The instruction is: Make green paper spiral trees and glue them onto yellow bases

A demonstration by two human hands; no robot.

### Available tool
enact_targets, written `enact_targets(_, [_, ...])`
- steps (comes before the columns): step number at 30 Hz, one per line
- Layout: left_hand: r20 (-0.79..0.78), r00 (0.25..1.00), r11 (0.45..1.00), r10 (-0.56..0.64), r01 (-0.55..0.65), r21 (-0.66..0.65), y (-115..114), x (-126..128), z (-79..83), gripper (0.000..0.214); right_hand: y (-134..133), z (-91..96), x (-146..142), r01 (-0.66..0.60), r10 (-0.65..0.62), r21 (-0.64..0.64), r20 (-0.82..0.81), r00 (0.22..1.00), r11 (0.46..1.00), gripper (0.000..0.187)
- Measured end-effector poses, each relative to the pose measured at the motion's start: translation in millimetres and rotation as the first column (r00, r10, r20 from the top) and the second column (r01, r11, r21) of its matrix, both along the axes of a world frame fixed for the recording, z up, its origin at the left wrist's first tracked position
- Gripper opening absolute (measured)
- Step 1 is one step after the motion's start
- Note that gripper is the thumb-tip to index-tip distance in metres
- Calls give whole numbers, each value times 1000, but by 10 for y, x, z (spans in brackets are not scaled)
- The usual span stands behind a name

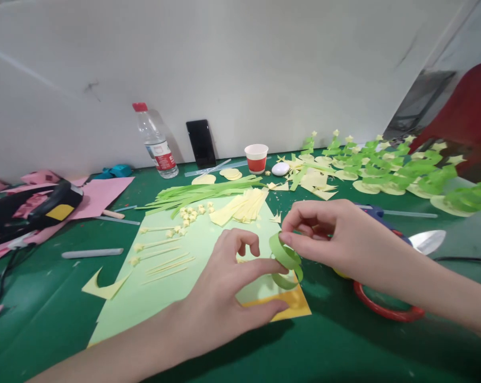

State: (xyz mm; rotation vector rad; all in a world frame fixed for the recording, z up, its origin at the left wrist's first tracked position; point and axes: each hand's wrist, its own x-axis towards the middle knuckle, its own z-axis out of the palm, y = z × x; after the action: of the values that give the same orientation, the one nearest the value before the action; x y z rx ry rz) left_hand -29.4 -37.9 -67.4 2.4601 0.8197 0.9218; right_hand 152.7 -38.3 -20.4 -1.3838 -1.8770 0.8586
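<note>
Green paper strip [286,258] curls above green tablecloth [344,340] by white wall [264,64].

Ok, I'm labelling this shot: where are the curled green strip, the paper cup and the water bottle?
curled green strip [285,254], head view, on its upper loop.
paper cup [256,163], head view, on its red band.
water bottle [162,154], head view, on its label.

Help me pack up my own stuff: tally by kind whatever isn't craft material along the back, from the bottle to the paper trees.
Bottle: 1
Phone: 1
Cup: 1
White oval thing: 1
Total: 4
</note>
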Motion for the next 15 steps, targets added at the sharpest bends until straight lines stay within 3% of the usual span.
enact_targets(2, [10, 1000, 1000, 12, -12, 3, 34, -5, 5, 17, 1, 12, 21, 21, -21, 12, 10, 1000, 1000, 14])
enact_targets(5, [85, 996, 985, -2, 16, -170, 97, -27, 44, 15, 21, 32, 69, 39, -39, 5, 25, 999, 999, 14])
enact_targets(7, [165, 986, 940, 7, 50, -337, 143, -48, 77, 12, 39, 47, 96, 19, -18, -27, 23, 1000, 999, 13])
enact_targets(10, [274, 961, 828, 41, 121, -547, 206, -78, 90, 8, 52, 73, 120, -5, 5, -63, -8, 1000, 998, 12])
enact_targets(12, [319, 946, 772, 46, 169, -612, 238, -92, 66, 9, 50, 100, 131, -4, 3, -70, -21, 1000, 998, 14])
enact_targets(15, [360, 933, 742, 24, 224, -631, 262, -102, 23, 10, 50, 151, 148, 6, -8, -88, -19, 1000, 996, 17])
